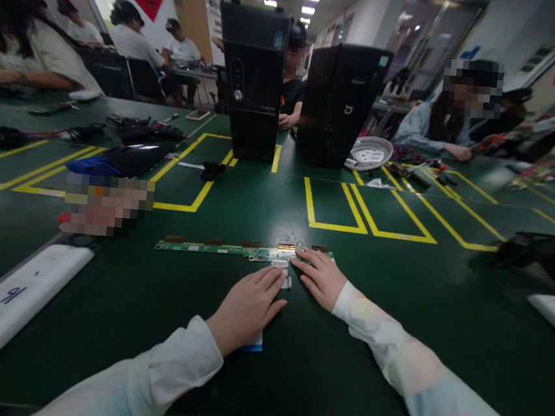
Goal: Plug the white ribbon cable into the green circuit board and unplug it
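Observation:
A long, narrow green circuit board (224, 250) lies crosswise on the green table in front of me. My right hand (320, 279) rests at its right part, fingers stretched out and touching the board. My left hand (251, 305) lies palm down just in front of the board, its fingers extended and its thumb apart. Its fingertips reach a white connector piece (286, 283) by the board's near edge. From under the left hand peeks a flat ribbon cable (254, 343) with a blue end; most of it is hidden.
Two black computer towers (256, 95) stand at the back, beside a white basket (374, 153). To the left lie a white power-strip-like case (18, 297) and a blue-and-black bundle (115, 161). Yellow tape (339, 227) marks the table. Other people sit around it.

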A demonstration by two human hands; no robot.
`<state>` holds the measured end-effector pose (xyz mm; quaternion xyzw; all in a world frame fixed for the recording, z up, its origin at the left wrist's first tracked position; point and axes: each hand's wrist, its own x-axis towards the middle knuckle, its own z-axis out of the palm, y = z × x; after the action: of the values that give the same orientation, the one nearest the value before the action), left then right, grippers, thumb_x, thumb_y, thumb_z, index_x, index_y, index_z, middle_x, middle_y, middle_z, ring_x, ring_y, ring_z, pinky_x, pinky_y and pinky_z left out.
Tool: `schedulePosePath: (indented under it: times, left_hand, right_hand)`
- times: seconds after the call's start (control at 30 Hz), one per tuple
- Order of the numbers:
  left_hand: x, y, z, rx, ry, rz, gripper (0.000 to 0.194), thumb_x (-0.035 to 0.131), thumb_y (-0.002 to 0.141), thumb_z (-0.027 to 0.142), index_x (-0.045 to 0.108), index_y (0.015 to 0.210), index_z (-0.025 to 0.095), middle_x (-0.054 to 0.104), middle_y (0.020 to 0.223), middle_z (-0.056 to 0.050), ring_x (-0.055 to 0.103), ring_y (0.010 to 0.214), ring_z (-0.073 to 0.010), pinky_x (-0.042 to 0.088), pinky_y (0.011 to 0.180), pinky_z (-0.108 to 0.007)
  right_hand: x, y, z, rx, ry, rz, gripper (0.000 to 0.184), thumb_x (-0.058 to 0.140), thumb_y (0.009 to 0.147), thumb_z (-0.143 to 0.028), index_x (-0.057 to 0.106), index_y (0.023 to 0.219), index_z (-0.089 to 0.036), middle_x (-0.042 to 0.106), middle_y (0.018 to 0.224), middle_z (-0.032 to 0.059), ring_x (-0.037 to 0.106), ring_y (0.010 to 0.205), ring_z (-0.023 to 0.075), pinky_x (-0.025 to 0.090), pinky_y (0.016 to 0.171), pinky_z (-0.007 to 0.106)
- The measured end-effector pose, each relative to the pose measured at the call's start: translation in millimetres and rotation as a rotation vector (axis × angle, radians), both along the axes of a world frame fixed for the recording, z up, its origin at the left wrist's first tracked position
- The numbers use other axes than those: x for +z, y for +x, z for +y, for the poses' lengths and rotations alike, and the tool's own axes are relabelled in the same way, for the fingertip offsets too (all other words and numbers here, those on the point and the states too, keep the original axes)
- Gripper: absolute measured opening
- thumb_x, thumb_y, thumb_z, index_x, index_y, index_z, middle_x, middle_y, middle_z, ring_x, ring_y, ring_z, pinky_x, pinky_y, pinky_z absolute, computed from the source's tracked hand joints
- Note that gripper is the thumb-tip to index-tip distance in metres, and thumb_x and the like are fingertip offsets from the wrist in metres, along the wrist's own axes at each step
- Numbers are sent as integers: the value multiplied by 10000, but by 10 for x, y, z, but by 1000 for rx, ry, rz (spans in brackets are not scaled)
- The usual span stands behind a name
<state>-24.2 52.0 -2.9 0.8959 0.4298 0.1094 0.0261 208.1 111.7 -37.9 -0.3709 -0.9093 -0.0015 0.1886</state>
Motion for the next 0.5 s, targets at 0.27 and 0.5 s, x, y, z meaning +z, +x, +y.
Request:
schedulePosePath:
  times: [0.27,0.5]
  left_hand:
    - [34,33,-9,10,24,-3,477,394,960,364,472,1351,103,536,1382,-142,492,1271,-266,432,1031,-425]
    - [51,-15,29,5,57,-3,403,398,962,340,515,1310,174,568,1351,-92,540,1222,-226,450,1011,-379]
  right_hand:
    - [-7,30,1,11,-39,-17,435,389,945,-251,498,1363,-202,456,1434,106,365,1347,266,343,1083,520]
    - [-20,48,17,40,-42,-19,440,381,950,-261,492,1369,-184,446,1442,112,338,1363,272,333,1091,525]
